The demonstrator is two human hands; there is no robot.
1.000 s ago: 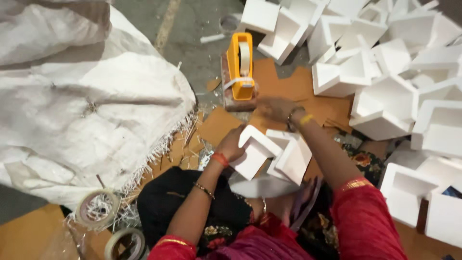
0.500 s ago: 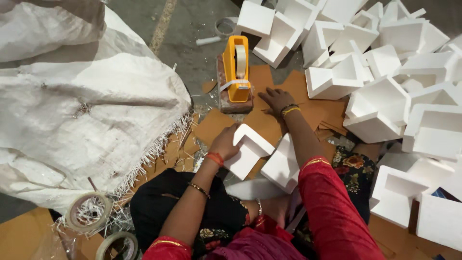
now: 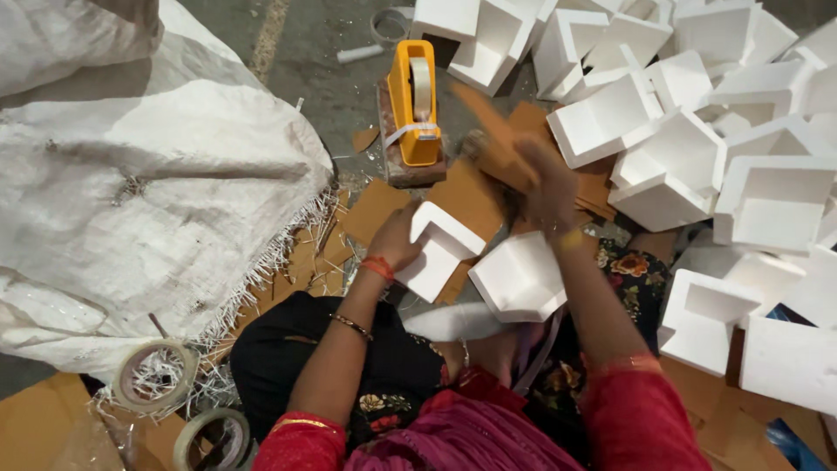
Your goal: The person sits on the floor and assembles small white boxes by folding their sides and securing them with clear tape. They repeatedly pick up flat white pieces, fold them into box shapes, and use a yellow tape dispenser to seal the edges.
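2 bare hands at work over the floor, seen from the head view. Left hand (image 3: 397, 240) rests on a white foam corner block (image 3: 440, 249), fingers closed over its left edge; the block sits on brown cardboard sheets (image 3: 475, 196) spread on the floor. Right hand (image 3: 545, 187) is raised and motion-blurred, its grip clamped on a brown cardboard piece (image 3: 493, 144) that slants up toward the upper left. A 2nd foam corner block (image 3: 519, 279) lies just beside the 1st, to its right, near the person's knees.

An orange tape dispenser (image 3: 416, 100) stands upright on a small brown base just beyond the cardboard, tape end hanging at its front. A large heap of white foam blocks (image 3: 741, 148) fills the upper right and right side, well apart from the left hand. A white woven sack (image 3: 148, 183) with frayed threads along its edge covers the left side. 2 tape rolls (image 3: 157, 377) lie at lower left, near the sack's fringe. Red bangles show on the left wrist; sleeves are red.
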